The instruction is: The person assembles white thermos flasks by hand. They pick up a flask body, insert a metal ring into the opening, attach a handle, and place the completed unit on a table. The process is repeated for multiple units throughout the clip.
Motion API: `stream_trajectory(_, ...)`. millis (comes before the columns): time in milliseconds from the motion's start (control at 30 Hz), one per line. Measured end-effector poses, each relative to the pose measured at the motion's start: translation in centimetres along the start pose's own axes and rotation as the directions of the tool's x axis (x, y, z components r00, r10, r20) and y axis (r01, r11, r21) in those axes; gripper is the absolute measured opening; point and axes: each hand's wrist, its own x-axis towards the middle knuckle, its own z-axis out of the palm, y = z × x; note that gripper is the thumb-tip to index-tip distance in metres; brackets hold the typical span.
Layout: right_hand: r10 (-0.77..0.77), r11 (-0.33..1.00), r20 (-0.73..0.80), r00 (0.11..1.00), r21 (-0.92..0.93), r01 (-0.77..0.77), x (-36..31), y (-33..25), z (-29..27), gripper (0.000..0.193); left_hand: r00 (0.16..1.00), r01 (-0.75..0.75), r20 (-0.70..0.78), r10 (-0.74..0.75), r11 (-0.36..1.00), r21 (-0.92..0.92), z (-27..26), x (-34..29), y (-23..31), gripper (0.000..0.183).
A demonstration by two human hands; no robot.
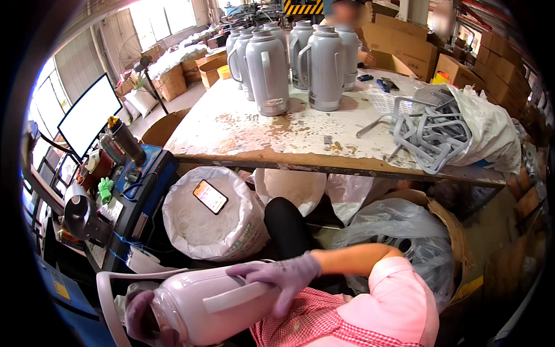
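Note:
A shiny grey thermos flask [202, 306] lies tilted across my lap, its neck toward the left. My left hand [139, 318], in a purple glove, is curled around the neck end and partly covers the mouth. My right hand [277, 277], gloved likewise, grips the body near the base, fingers over the top and thumb down the near side. A straight side handle [237, 298] runs along the flask below that hand. At the far left a large grey loop handle [107, 301] arches past the neck; where it joins is hidden.
Several grey thermos flasks [267, 72] stand on the worn white table [219, 127]. A white sack of loose grey handles [488, 127] spills onto its right side. Below sit a white sack with a phone [210, 196] and a plastic-lined carton [462, 231]. A monitor [89, 115] stands left; a person [347, 23] is across the table.

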Motion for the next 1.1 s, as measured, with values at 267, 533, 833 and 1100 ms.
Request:
stream_trajectory(267,0.454,0.825,-0.213,0.865,0.466,-0.319,-0.3,0.1,2.7,0.042,0.995,0.085,0.04,-0.096,0.972,0.221,0.8,3.0,-3.5,0.086)
stream_trajectory(533,0.523,0.532,-0.497,0.693,0.825,0.19,-2.3,-0.5,-3.4,0.081,0.907,-0.409,-0.049,0.418,0.903,0.129,4.0,-3.8,2.5,0.094)
stream_trajectory(833,0.416,0.882,-0.909,0.001,0.404,0.243,-4.2,-7.1,-12.7,0.062,0.907,0.17,0.373,0.195,0.64,-0.749,9.8,-7.0,14.3,0.118)
stream_trajectory(1100,-0.525,0.767,-0.844,-0.112,-0.412,-0.492,-11.7,-2.3,-28.3,0.038,0.946,0.324,0.263,-0.189,0.597,-0.734,9.3,-6.2,7.8,0.089)
